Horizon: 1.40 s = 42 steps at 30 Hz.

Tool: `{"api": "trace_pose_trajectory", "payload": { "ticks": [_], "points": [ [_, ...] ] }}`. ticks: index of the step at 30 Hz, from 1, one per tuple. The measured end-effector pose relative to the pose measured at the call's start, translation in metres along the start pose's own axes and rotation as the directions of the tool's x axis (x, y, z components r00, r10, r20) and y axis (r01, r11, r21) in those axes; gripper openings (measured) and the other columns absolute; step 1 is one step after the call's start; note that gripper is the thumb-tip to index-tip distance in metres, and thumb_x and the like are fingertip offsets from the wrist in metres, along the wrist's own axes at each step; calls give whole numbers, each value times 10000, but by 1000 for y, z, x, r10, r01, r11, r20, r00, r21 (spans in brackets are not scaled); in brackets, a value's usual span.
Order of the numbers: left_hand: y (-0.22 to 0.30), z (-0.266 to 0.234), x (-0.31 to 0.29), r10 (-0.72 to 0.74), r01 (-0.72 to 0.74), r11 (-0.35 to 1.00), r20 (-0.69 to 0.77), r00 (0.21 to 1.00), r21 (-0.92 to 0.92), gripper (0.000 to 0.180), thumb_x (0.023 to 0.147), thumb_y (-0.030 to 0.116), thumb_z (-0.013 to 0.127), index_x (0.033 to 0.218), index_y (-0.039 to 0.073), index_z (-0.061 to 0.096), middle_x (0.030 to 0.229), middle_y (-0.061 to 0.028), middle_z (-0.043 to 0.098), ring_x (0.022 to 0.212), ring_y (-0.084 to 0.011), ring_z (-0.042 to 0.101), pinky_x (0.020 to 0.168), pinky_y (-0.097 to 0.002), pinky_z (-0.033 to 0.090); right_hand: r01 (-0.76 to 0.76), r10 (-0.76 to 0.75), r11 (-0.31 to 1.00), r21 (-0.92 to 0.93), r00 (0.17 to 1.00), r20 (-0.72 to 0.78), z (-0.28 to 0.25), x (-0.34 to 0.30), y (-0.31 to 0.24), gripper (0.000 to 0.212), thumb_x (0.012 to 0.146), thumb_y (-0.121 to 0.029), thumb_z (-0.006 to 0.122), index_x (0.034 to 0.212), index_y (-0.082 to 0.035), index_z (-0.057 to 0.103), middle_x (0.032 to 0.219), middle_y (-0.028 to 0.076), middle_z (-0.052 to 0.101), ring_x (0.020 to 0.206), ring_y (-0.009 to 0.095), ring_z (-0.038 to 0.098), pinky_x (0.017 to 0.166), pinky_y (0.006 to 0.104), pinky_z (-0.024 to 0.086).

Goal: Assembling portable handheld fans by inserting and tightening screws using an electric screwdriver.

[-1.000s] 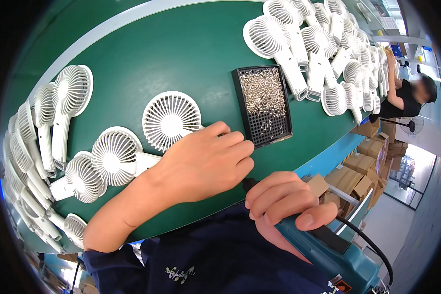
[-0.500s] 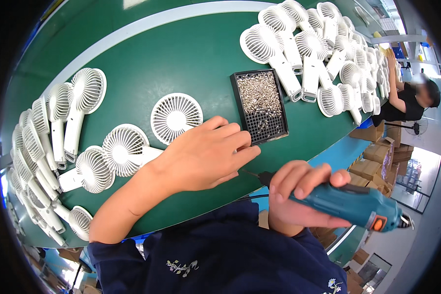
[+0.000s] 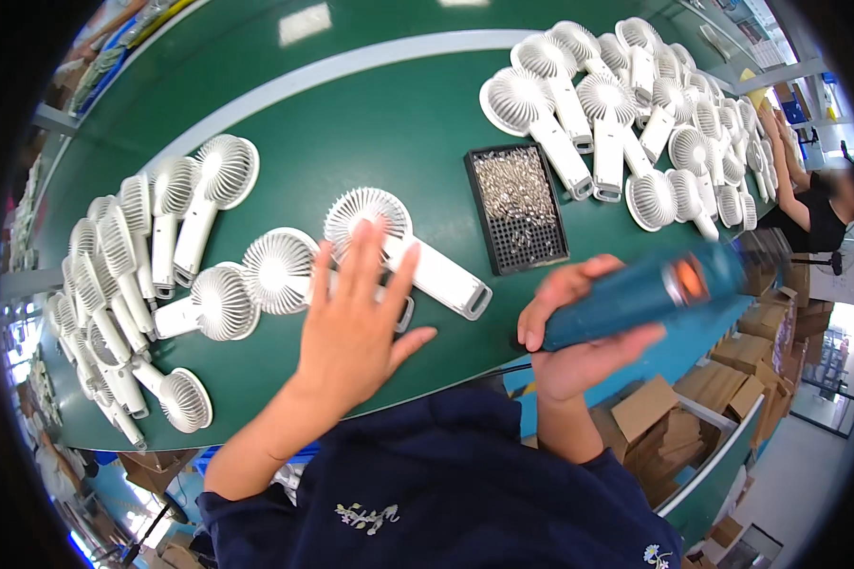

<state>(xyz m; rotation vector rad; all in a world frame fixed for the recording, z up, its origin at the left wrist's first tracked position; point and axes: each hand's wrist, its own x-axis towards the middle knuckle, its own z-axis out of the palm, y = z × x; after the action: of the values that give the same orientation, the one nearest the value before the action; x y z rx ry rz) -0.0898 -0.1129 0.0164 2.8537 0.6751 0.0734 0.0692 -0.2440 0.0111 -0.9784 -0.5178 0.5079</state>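
My right hand (image 3: pixel 577 372) is wrapped round a teal electric screwdriver (image 3: pixel 617 302), whose far end is smeared by motion. Its bit cannot be made out. With fingers spread, my left hand (image 3: pixel 349 332) is held over the handles of white handheld fans. Just beyond its fingertips lies one fan with a round ribbed head (image 3: pixel 375 211), its handle (image 3: pixel 438 277) slanting toward the right hand. A second fan (image 3: pixel 280 270) sits left of the fingers, its handle partly hidden by them. Whether the left hand touches either fan, I cannot tell.
A black perforated tray (image 3: pixel 503 258) of small metal screws (image 3: pixel 517 185) stands on the green table (image 3: pixel 351 114). Many white fans are piled at the far right (image 3: pixel 607 100) and left (image 3: pixel 114 256). Cardboard boxes (image 3: pixel 659 408) stand below the table's right side. Another person (image 3: pixel 807 213) works farther right.
My left hand has lifted off the fan and spread its fingers, uncovering the fan's handle. The screwdriver's front end has swung away from the fan. The whole view has shifted slightly.
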Motion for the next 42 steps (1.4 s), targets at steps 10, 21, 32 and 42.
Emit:
{"api": "trace_pose_trajectory", "payload": {
  "ticks": [10, 21, 32, 42],
  "points": [
    [17, 24, 11, 344, -345, 939, -78, 936, 3, 780, 799, 552, 620, 1449, 194, 379, 1432, -62, 412, 1380, -243, 341, 1124, -542, 212, -345, 358, 930, 129, 929, -95, -20, -15, 5, 701, 947, -678, 156, 1122, -58, 430, 1134, 289, 595, 385, 143, 460, 356, 244, 382],
    [-148, -2, 183, 490, -353, 840, -298, 819, 412, 531, 954, 476, 457, 1385, 169, 409, 1449, -136, 382, 1366, -315, 343, 1122, -565, 205, -340, 367, 928, 155, 904, -220, -20, -21, 6, 638, 977, -624, 187, 1095, -57, 453, 1015, 177, 628, 330, 107, 382, 288, 225, 310],
    [-149, -112, -75, -212, 186, 973, 215, 953, 136, 589, 670, 111, 762, 1211, 22, 547, 1123, -145, 561, 1098, -345, 507, 940, -398, 427, -388, 421, 900, 199, 891, -168, -25, -18, 27, 680, 961, -654, 164, 1120, -50, 433, 912, 178, 609, 353, 131, 427, 313, 251, 357],
    [-118, -34, -40, -218, 259, 953, -241, 946, 156, 437, 753, 403, 735, 878, 12, 584, 1178, -218, 467, 1136, -406, 415, 958, -485, 359, -384, 399, 917, 112, 898, -187, -23, -21, 28, 641, 974, -632, 175, 1082, -66, 458, 844, 108, 592, 343, 110, 392, 302, 239, 324]
  ]
}}
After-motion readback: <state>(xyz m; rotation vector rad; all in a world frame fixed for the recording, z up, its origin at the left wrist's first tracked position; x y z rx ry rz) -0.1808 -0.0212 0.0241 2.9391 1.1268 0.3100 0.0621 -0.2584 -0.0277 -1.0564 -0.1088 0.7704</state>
